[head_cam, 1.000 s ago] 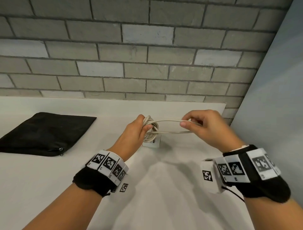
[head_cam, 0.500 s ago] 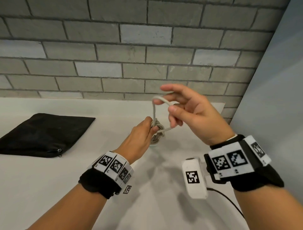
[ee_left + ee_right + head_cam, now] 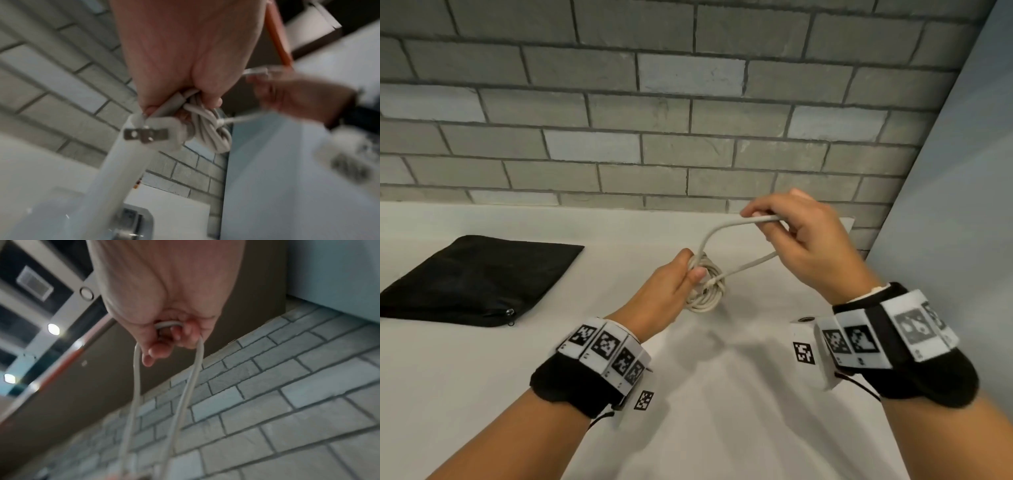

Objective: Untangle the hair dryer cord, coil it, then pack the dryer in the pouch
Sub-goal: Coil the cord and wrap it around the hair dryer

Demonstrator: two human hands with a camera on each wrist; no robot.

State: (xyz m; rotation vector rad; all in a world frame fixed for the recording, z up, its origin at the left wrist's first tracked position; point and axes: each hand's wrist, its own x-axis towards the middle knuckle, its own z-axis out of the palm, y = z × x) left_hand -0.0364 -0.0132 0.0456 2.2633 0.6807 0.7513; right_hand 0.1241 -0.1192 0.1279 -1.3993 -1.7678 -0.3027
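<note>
Left hand (image 3: 674, 281) curled round coil (image 3: 707, 286) of white cord, held above bench (image 3: 722, 394), thumb pressing bundle. Plug (image 3: 153, 133) sticks out below fist in left wrist view, prongs bare. Right hand (image 3: 810, 246) raised right of coil, pinching loop (image 3: 726, 229) of cord; two strands run down to bundle. Black pouch (image 3: 479, 279) lies flat at left on bench, well apart, zipper apparently closed. Dryer body probably white shape under left hand, blurred. Brick wall (image 3: 688, 120) behind.
</note>
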